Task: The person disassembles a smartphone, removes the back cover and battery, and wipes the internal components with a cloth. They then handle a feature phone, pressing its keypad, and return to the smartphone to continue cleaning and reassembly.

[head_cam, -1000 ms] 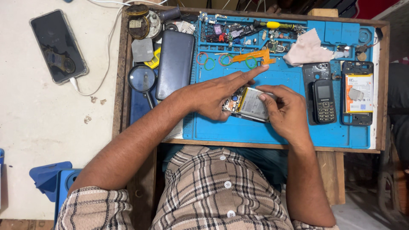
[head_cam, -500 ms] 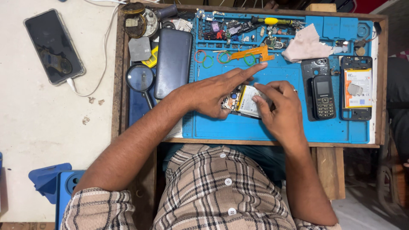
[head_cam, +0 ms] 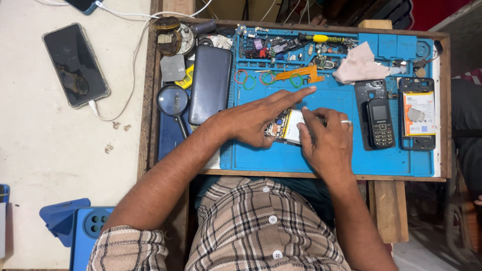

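An opened phone (head_cam: 287,126) with bare circuit board and pale battery lies on the blue work mat (head_cam: 391,160). My left hand (head_cam: 256,118) rests on its left side and holds it down, index finger stretched out to the right. My right hand (head_cam: 326,140), with a ring, presses its fingertips on the phone's right part; whether it holds a small tool I cannot tell. Both hands cover much of the phone.
A small black keypad phone (head_cam: 380,123) and an open phone frame with battery (head_cam: 417,113) lie at right. A dark power bank (head_cam: 210,83), magnifier (head_cam: 173,102), cloth (head_cam: 359,64), orange tool (head_cam: 296,75) and yellow-handled screwdriver (head_cam: 321,38) lie on the wooden tray. A smartphone on a cable (head_cam: 75,64) lies at left.
My right hand's fingers have shifted left onto the opened phone's top. The left hand stays put. The view has moved slightly.
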